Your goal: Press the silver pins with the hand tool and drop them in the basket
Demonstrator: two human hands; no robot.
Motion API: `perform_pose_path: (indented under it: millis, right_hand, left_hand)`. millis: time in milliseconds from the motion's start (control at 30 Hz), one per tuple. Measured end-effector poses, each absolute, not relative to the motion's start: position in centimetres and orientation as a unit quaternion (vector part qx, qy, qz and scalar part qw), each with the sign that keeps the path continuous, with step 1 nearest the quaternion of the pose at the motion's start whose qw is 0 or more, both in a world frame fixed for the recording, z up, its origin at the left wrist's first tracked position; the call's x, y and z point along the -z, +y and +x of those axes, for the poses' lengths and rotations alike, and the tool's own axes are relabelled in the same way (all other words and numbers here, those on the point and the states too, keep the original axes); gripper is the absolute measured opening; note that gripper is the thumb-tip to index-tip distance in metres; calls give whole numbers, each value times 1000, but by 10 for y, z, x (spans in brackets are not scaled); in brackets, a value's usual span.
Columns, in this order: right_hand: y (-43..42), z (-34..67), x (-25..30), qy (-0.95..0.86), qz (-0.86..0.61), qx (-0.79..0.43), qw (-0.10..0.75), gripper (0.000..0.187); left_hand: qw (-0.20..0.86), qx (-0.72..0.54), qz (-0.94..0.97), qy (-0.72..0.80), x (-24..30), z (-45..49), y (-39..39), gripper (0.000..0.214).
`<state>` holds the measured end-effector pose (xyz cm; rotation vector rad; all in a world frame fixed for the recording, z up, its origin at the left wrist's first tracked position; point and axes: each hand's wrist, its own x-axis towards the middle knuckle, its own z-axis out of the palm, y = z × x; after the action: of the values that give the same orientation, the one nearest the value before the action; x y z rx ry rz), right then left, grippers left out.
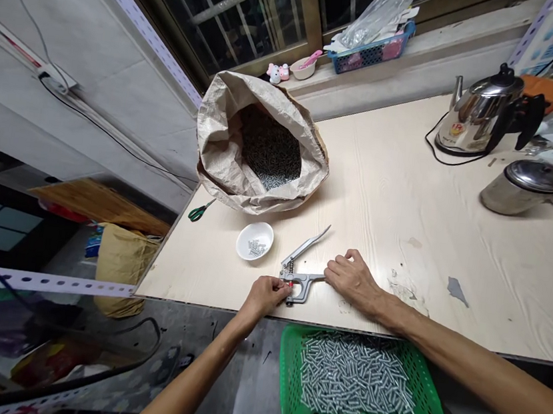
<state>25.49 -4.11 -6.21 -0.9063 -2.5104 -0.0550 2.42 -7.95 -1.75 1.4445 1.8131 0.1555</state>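
A grey metal hand press [303,285], with a long lever raised at its back and a red part in its jaw, lies near the table's front edge. My left hand [268,297] is at the jaw, its fingertips pinched together beside the red part; whatever they hold is too small to make out. On the other side, my right hand [353,280] has its curled fingers on the end of the press's lower handle. Just behind my left hand stands a white bowl [255,241] with small shiny metal pieces in it.
A large sack [212,159] of dark metal pieces stands at the back. Green-handled scissors [198,213] lie left of the bowl. Below the front edge is a green basket [286,396] of screw-like pieces. A kettle [479,118] and a metal pot [505,191] stand right.
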Motion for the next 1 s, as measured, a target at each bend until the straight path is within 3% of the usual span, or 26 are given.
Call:
perform_pose_path:
  millis: [233, 300, 433, 500, 667, 1000]
  right_hand:
    - [-40, 262, 52, -915, -347, -101, 182, 23]
    - [-33, 267, 46, -913, -344, -123, 180, 40]
    - [-9, 267, 42, -931, -313, -139, 131, 95]
    - [2, 264, 44, -939, -292, -154, 100, 104]
    - [10, 260, 38, -942, -279, -174, 73, 99]
    - [-1, 258, 24, -941, -307, -135, 35, 69]
  left_hand:
    - [484, -61, 505, 712, 19, 25, -93, 39]
    - [472, -61, 519, 710, 20, 25, -98, 41]
    - [446, -53, 530, 719, 19, 28, -102, 41]
    - [436, -53, 528, 727, 19, 29, -103, 40]
    - [425, -68, 518, 739, 19, 31, -107, 39]
    - [394, -96, 516, 754, 28, 28, -112, 41]
